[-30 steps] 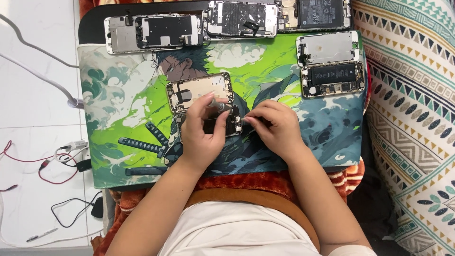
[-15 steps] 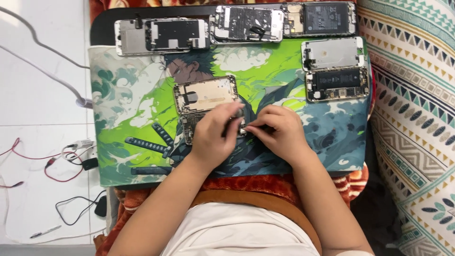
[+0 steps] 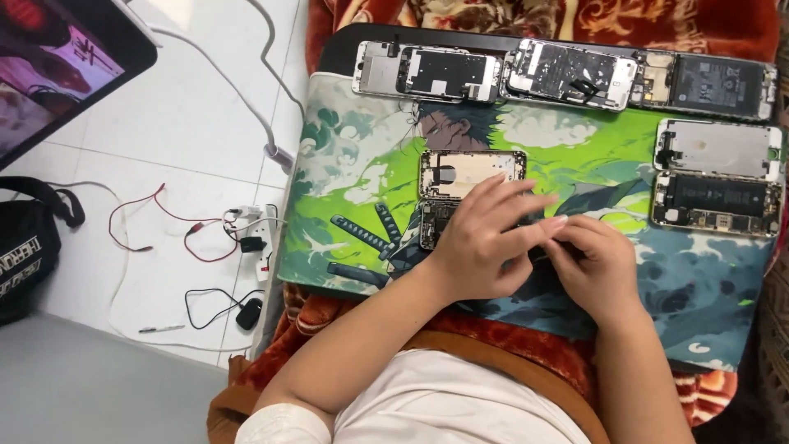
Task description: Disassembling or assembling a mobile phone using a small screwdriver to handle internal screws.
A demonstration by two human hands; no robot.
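Observation:
A green and blue printed mat point(image 3: 353, 189) lies across my lap. My left hand point(image 3: 485, 242) rests with its fingers spread over a dark opened phone body point(image 3: 434, 224) and hides most of it. Just above it lies a pale empty phone shell point(image 3: 470, 173). My right hand point(image 3: 596, 267) meets the left fingertips and pinches a small dark piece point(image 3: 538, 252). What that piece is I cannot make out.
Three opened phones point(image 3: 427, 72) point(image 3: 571, 76) point(image 3: 715, 82) line the mat's far edge, and two more point(image 3: 717, 148) point(image 3: 713, 205) lie at its right. On the white floor to the left are red wires point(image 3: 164, 222), a white cable point(image 3: 255, 99), a black bag point(image 3: 29, 255) and a screen point(image 3: 57, 66).
The view has swung left, so the mat sits further right and the screen and bag have come into sight. Both hands stay together over the dark phone body.

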